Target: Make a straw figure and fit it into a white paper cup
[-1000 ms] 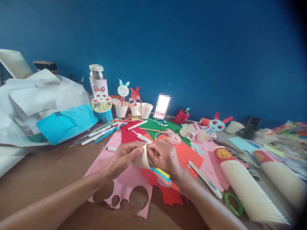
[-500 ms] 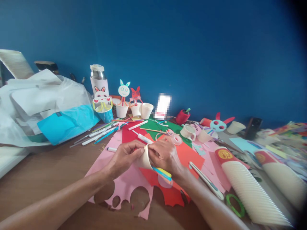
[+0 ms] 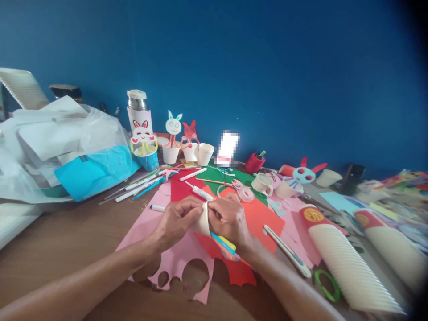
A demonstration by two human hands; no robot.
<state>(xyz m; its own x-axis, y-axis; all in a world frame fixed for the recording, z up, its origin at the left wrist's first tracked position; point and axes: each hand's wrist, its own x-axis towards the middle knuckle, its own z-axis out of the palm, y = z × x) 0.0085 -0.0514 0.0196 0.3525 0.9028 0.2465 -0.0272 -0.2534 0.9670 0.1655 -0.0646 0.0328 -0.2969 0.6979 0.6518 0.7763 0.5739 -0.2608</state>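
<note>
A small white paper cup [image 3: 202, 224] is held tilted between my two hands over the coloured paper. My left hand [image 3: 177, 220] pinches its rim from the left, thumb and fingers closed. On the other side my right hand [image 3: 231, 217] is closed with curled fingers against the cup's edge; its fingertips are partly hidden. Blue and yellow strips [image 3: 223, 244] stick out below my right hand, their upper ends out of sight. Beneath lie pink paper [image 3: 179, 258] with round cut-outs and orange-red paper [image 3: 264, 218]. A white marker [image 3: 202, 193] rests just beyond my hands.
Cups with paper rabbit figures [image 3: 173, 126] stand by the blue wall, near a flask [image 3: 137, 107]. To the right lie a utility knife [image 3: 287, 251], green tape [image 3: 327, 285] and stacked paper cups [image 3: 351, 267]. A plastic bag of paper [image 3: 83, 174] fills the left.
My hands and the cup stay nearly in place, with the cup turned slightly. The blue and yellow strips below my right hand have shifted a little to the left.
</note>
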